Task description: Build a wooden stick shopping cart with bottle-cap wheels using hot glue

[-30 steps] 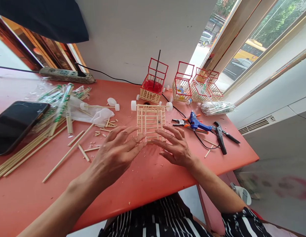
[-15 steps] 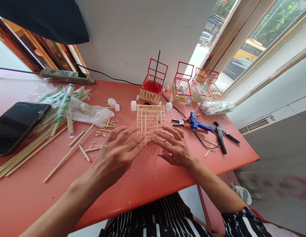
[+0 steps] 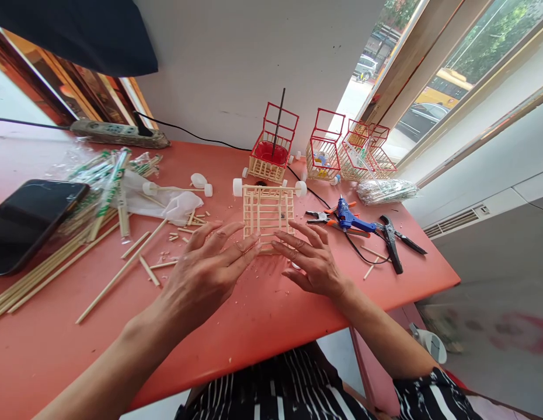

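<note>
A small cart frame made of wooden sticks (image 3: 268,211) lies on the table in front of me. Its far end carries an axle stick with a white bottle-cap wheel (image 3: 237,187) at the left and another white cap wheel (image 3: 300,188) at the right. My left hand (image 3: 214,262) rests at the frame's near left corner, fingers stretched out. At the near right corner lies my right hand (image 3: 313,259), its fingers spread. Both sets of fingertips touch or hover over the near end; contact is hard to tell. Part of a white cap shows beneath my right fingers.
Beyond stand several finished stick carts with red rims, one holding a red tub (image 3: 270,153). To the right lie a blue glue gun (image 3: 352,219), pliers (image 3: 319,217) and cutters (image 3: 392,245). Leftward are a phone (image 3: 32,224), chopsticks (image 3: 56,274), plastic wrappers and a power strip (image 3: 118,135).
My right hand has shifted very slightly, and a white cap under its fingers now shows more. The cart frame stays in place.
</note>
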Action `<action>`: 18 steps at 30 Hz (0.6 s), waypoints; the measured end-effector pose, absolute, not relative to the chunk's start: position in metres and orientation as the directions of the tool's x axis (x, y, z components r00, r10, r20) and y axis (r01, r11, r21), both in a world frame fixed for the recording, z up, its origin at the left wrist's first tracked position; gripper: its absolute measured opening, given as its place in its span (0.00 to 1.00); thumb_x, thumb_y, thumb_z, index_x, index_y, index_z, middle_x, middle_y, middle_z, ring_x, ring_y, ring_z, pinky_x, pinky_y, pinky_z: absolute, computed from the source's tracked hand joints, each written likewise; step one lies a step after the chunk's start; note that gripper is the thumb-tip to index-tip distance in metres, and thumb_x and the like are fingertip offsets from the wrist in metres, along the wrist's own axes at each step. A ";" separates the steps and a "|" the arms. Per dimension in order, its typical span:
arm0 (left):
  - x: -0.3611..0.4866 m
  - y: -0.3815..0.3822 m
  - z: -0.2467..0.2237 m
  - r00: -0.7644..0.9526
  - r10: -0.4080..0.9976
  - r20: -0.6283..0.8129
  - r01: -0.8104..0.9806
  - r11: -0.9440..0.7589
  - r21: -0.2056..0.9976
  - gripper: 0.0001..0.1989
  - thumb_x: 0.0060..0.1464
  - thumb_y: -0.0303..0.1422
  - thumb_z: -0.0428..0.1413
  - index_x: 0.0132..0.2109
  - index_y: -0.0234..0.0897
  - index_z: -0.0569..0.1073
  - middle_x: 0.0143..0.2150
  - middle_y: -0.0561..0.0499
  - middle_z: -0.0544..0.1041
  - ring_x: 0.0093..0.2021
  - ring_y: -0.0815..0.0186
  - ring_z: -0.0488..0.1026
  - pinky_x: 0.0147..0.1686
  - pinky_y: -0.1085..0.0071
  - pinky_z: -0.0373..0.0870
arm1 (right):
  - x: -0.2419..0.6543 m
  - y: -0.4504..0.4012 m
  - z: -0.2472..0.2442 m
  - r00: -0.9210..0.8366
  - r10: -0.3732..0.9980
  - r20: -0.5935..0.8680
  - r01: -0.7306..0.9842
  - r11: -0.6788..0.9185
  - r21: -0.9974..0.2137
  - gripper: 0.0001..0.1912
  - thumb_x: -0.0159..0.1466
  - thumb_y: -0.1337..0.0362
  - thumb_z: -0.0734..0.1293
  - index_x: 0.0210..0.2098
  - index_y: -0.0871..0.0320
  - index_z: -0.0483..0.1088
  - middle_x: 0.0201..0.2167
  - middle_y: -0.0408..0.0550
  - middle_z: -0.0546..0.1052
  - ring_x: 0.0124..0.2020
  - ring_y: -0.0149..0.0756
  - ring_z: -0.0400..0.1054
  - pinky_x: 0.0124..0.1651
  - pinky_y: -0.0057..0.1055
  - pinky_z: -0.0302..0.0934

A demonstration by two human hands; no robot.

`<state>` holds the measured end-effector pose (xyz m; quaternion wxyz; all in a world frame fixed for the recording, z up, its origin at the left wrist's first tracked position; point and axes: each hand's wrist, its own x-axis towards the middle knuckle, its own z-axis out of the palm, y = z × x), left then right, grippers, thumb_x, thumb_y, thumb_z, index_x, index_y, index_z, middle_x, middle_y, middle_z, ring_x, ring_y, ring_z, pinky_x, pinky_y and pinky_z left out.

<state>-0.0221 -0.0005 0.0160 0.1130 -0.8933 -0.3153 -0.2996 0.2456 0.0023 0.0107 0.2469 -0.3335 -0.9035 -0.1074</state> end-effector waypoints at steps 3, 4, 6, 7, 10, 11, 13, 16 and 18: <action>-0.022 0.000 0.015 0.616 0.494 0.614 0.625 -0.781 0.002 0.23 0.60 0.17 0.51 0.58 0.37 0.75 0.58 0.45 0.80 0.63 0.46 0.69 0.60 0.43 0.66 | 0.244 0.001 0.010 -0.664 0.553 0.504 0.659 0.751 0.043 0.25 0.74 0.47 0.59 0.64 0.49 0.70 0.64 0.46 0.74 0.72 0.46 0.55 0.71 0.47 0.47; -0.022 0.000 0.015 0.613 0.489 0.620 0.619 -0.785 0.007 0.23 0.60 0.17 0.51 0.59 0.37 0.75 0.58 0.46 0.80 0.63 0.46 0.69 0.60 0.43 0.66 | 0.244 0.000 0.010 -0.667 0.552 0.501 0.657 0.752 0.046 0.25 0.74 0.47 0.59 0.64 0.48 0.69 0.64 0.45 0.73 0.73 0.46 0.55 0.71 0.47 0.47; -0.023 0.000 0.015 0.612 0.477 0.630 0.610 -0.793 0.008 0.23 0.60 0.17 0.51 0.59 0.37 0.75 0.58 0.45 0.80 0.63 0.46 0.69 0.60 0.43 0.66 | 0.243 0.000 0.009 -0.673 0.544 0.502 0.650 0.758 0.050 0.25 0.74 0.47 0.59 0.64 0.48 0.70 0.65 0.44 0.73 0.73 0.46 0.55 0.72 0.47 0.46; -0.023 0.000 0.015 0.615 0.473 0.630 0.607 -0.794 0.004 0.23 0.60 0.17 0.51 0.59 0.37 0.75 0.58 0.45 0.80 0.63 0.46 0.69 0.61 0.43 0.66 | 0.242 0.000 0.009 -0.674 0.539 0.505 0.646 0.762 0.049 0.24 0.74 0.47 0.59 0.63 0.49 0.70 0.65 0.44 0.73 0.73 0.45 0.54 0.72 0.47 0.46; -0.023 0.000 0.016 0.635 0.472 0.611 0.608 -0.794 -0.019 0.23 0.59 0.16 0.50 0.58 0.34 0.75 0.58 0.44 0.80 0.63 0.45 0.69 0.61 0.42 0.66 | 0.241 0.000 0.009 -0.674 0.534 0.511 0.641 0.767 0.044 0.24 0.75 0.48 0.58 0.62 0.50 0.71 0.65 0.44 0.73 0.73 0.45 0.54 0.72 0.47 0.46; -0.022 -0.001 0.016 0.641 0.473 0.605 0.609 -0.793 -0.026 0.22 0.60 0.16 0.50 0.57 0.34 0.75 0.58 0.44 0.80 0.63 0.45 0.69 0.61 0.42 0.66 | 0.241 0.000 0.009 -0.672 0.538 0.508 0.644 0.764 0.043 0.24 0.75 0.48 0.58 0.62 0.49 0.71 0.65 0.44 0.73 0.73 0.45 0.54 0.72 0.47 0.46; -0.022 -0.001 0.016 0.646 0.477 0.596 0.614 -0.789 -0.034 0.22 0.60 0.16 0.50 0.57 0.33 0.75 0.58 0.44 0.80 0.62 0.45 0.69 0.61 0.42 0.66 | 0.240 -0.001 0.009 -0.670 0.551 0.499 0.654 0.755 0.044 0.24 0.74 0.47 0.59 0.63 0.48 0.71 0.65 0.44 0.73 0.73 0.45 0.54 0.72 0.47 0.45; -0.022 0.000 0.017 0.641 0.479 0.600 0.620 -0.784 -0.037 0.22 0.61 0.16 0.50 0.57 0.34 0.75 0.57 0.45 0.80 0.62 0.45 0.70 0.61 0.43 0.66 | 0.240 -0.001 0.009 -0.672 0.554 0.492 0.656 0.753 0.048 0.24 0.74 0.46 0.59 0.63 0.48 0.70 0.65 0.43 0.73 0.73 0.45 0.54 0.73 0.47 0.44; -0.021 0.001 0.017 0.635 0.464 0.618 0.617 -0.786 -0.043 0.21 0.61 0.17 0.51 0.57 0.34 0.75 0.57 0.44 0.80 0.61 0.46 0.71 0.60 0.43 0.67 | 0.241 -0.001 0.009 -0.670 0.546 0.503 0.650 0.759 0.041 0.26 0.74 0.46 0.58 0.65 0.49 0.69 0.65 0.44 0.73 0.73 0.45 0.54 0.73 0.47 0.44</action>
